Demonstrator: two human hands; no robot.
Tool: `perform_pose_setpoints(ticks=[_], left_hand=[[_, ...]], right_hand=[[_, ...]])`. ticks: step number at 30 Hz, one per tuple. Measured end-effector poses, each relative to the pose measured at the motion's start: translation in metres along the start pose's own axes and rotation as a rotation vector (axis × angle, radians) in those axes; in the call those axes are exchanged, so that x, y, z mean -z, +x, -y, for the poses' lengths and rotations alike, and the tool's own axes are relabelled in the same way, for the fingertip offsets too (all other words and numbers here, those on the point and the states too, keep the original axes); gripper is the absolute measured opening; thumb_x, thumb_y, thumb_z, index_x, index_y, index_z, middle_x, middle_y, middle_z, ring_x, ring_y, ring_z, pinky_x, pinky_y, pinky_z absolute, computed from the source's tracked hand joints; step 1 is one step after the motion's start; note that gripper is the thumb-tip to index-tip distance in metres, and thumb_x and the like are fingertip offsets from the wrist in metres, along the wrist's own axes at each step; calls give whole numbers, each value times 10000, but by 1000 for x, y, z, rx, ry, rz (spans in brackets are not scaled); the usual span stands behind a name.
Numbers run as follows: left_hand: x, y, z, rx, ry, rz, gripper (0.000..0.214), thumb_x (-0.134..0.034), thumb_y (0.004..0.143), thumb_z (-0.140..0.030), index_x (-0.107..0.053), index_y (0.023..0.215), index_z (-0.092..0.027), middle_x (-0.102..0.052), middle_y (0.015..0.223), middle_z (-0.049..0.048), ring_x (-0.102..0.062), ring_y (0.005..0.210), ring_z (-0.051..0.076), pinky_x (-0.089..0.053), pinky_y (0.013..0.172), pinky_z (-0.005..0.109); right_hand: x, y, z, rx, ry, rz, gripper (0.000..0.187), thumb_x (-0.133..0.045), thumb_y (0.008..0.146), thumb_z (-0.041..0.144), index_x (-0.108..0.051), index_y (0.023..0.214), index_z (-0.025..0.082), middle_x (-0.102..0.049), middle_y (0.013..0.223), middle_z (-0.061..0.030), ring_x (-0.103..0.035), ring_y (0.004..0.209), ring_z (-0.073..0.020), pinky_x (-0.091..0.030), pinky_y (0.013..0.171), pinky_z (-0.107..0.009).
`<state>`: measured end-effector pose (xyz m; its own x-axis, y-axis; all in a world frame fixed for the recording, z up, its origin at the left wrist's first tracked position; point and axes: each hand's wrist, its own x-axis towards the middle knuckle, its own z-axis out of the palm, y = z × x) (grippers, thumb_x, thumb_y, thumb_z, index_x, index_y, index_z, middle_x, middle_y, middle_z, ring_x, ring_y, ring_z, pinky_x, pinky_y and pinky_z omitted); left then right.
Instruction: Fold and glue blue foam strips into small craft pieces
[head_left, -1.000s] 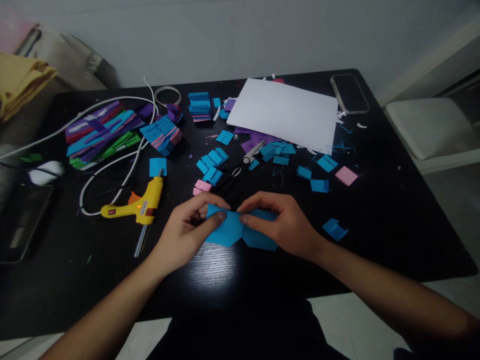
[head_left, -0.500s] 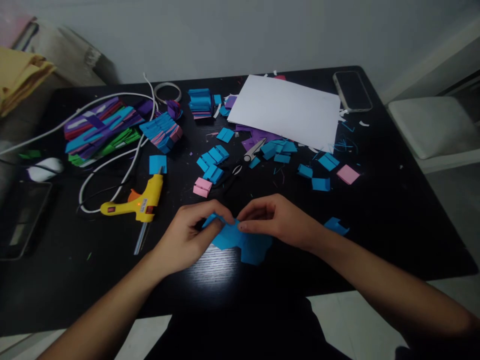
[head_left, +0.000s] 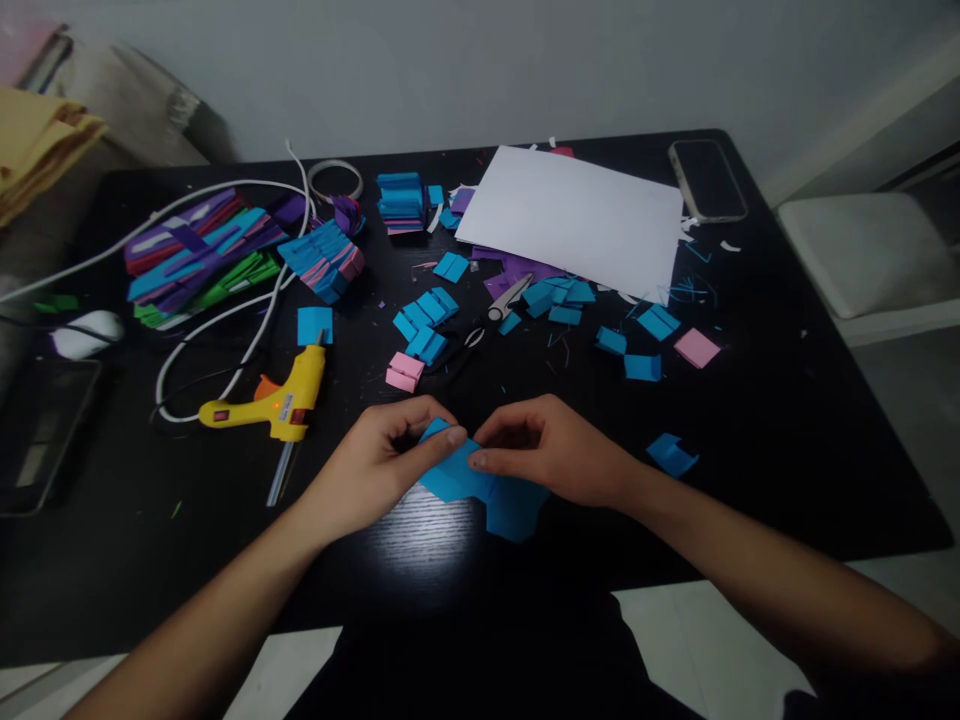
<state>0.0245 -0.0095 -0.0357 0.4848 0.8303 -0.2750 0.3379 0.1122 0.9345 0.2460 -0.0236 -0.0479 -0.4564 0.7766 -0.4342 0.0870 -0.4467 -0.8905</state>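
Note:
Both my hands meet over a blue folded paper piece (head_left: 480,490) just above the near edge of the black table (head_left: 787,470). My left hand (head_left: 375,465) pinches its left end between thumb and forefinger. My right hand (head_left: 559,450) pinches the middle of the piece from the right, its fingers curled. The lower right part of the paper hangs free below my right hand.
A yellow glue gun (head_left: 274,405) lies left of my hands, with white cable loops (head_left: 225,340) behind it. Scissors (head_left: 487,320), small blue folded papers (head_left: 424,320), a pink piece (head_left: 405,372), a white sheet (head_left: 577,220), a phone (head_left: 707,180) and stacked coloured strips (head_left: 202,255) lie beyond.
The blue paper piece has been folded and turned between my fingers; its right part now hangs lower. Both hands stay in the same spot.

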Motion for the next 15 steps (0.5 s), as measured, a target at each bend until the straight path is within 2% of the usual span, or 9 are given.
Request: perform_pose_setpoints(ticks=[5, 8, 13, 15], left_hand=[[2, 0, -1, -13, 51, -19, 305, -640, 970, -375, -690, 758, -163, -598, 636, -31, -527, 596, 96, -417, 561, 199], [2, 0, -2, -17, 45, -54, 274, -665, 953, -359, -701, 768, -160, -614, 645, -29, -540, 605, 96, -422, 567, 194], [0, -2, 1, 4, -11, -29, 395, -612, 993, -439, -675, 722, -159, -611, 623, -17, -536, 581, 105, -427, 551, 211], [0, -2, 2, -1, -52, -76, 434, -558, 1023, -474, -696, 755, -161, -626, 643, -9, -551, 597, 108, -448, 571, 212]], right_hand=[[1, -1, 3, -10, -49, 39, 194, -880, 782, 332, -789, 865, 182, -751, 799, -1, -690, 763, -149, -521, 706, -261], [1, -1, 3, -8, -43, 39, 192, -873, 791, 325, -774, 864, 179, -747, 815, -2, -691, 787, -150, -523, 727, -262], [-1, -1, 1, -28, 25, 57, 217, -907, 737, 311, -761, 827, 178, -744, 795, 5, -687, 758, -144, -533, 731, -273], [-2, 0, 0, -30, 51, 26, 227, -918, 717, 299, -758, 821, 176, -740, 788, 5, -685, 746, -142, -536, 729, -275]])
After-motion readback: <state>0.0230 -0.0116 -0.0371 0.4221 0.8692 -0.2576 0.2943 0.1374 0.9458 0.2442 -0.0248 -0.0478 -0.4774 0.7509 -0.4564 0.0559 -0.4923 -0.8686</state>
